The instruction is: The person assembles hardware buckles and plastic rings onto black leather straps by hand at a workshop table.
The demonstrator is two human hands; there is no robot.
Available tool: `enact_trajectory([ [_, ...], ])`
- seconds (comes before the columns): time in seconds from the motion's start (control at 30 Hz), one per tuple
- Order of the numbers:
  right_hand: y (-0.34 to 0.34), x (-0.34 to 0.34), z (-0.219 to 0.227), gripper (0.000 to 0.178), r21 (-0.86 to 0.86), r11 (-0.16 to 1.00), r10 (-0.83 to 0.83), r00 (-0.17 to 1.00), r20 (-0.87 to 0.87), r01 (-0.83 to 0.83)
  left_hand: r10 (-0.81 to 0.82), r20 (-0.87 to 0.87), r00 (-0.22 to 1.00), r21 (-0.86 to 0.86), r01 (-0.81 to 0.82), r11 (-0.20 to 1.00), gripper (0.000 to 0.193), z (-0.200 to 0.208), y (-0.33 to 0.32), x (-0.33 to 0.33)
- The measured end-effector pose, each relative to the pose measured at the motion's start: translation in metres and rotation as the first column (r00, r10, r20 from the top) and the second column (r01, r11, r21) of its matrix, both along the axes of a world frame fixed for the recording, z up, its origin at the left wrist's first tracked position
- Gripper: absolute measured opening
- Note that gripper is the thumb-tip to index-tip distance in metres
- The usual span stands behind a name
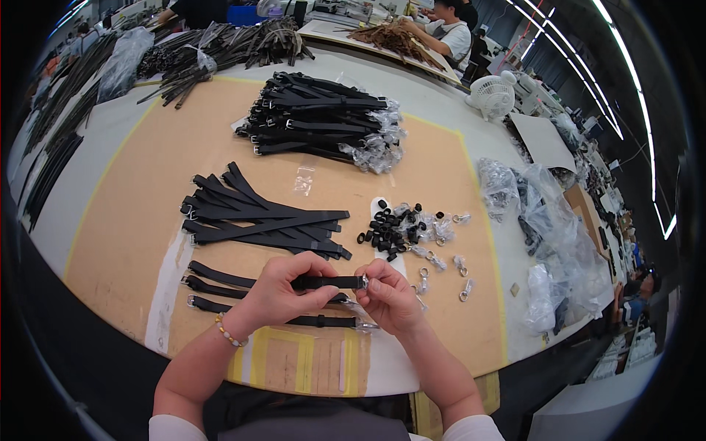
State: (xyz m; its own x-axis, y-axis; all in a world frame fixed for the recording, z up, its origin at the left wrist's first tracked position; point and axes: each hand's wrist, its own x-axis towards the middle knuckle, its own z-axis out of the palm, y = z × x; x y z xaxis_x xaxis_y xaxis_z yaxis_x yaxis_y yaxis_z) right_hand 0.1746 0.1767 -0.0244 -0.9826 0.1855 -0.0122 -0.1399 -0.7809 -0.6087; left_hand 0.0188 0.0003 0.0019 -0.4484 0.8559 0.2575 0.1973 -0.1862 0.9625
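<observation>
The left hand (282, 290), forearm slanting up rightward, pinches a black strap (323, 282) between thumb and fingers; the strap spans to the right hand (397, 300), whose curled fingertips grip its metal fitting (363, 281). Small black loops (383, 229) lie just beyond the right hand.

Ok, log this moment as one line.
Left hand: holding black strap | Right hand: pinching metal piece at strap end | Farther off: strap pile, black loops
</observation>
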Motion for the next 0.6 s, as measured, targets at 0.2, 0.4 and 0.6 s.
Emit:
enact_trajectory([
  [0.2,-0.0017,-0.0006,-0.0056,0.013,0.033,0.999,0.031,0.999,-0.008,-0.031,-0.034,0.072,0.997,-0.015,0.035,0.999,0.017,0.0014,-0.0011,0.003],
  [0.4,-0.0038,0.0002,-0.0063,0.014,-0.01,0.997,0.071,0.997,-0.006,-0.071,-0.064,0.118,0.991,0.008,0.064,0.998,0.018,-0.0033,0.0003,0.0042],
  [0.6,0.0007,0.0018,-0.0038,0.014,-0.029,0.993,0.108,0.993,-0.055,-0.11,-0.076,0.25,0.965,-0.015,0.083,0.996,0.02,-0.0025,-0.0025,0.0034],
])
